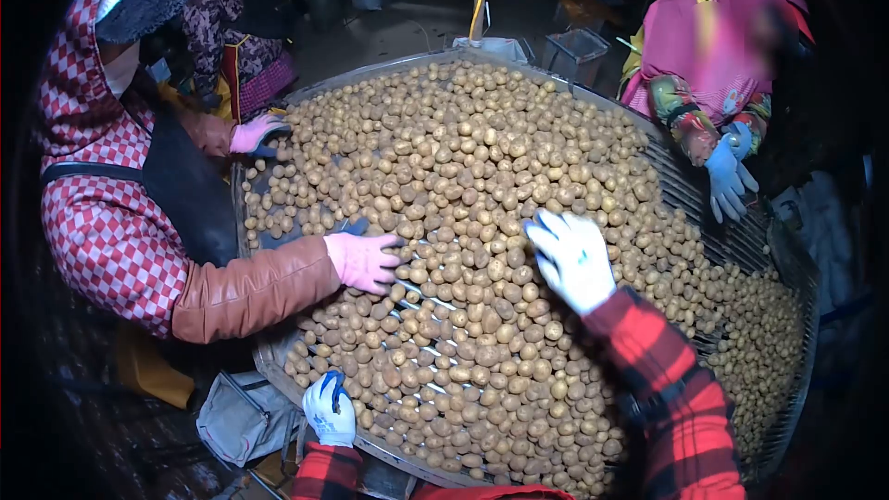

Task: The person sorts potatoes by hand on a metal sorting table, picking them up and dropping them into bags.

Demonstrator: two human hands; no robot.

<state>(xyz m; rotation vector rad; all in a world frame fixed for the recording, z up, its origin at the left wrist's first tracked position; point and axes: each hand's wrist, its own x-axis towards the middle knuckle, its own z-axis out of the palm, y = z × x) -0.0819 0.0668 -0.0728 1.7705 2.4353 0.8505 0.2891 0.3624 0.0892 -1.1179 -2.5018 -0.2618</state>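
Note:
Many small potatoes [472, 194] cover a large slatted metal table [690, 190]. My right hand [574, 259], in a white glove with blue fingertips, lies over the potatoes right of centre, its fingers apart and no potato seen in it. At the table's near left edge is my left hand [331, 410], gloved in white and blue. Its fingers are curled near the rim, and whether they hold anything is hidden. Both my sleeves are red and black plaid.
At the left, a person in checkered clothing [111, 222] reaches over the potatoes with pink gloves [364, 261]. Another person in pink [708, 56] stands at the back right, blue-gloved hands [729, 176] by the slats. A grey sack [245, 417] hangs at the near left.

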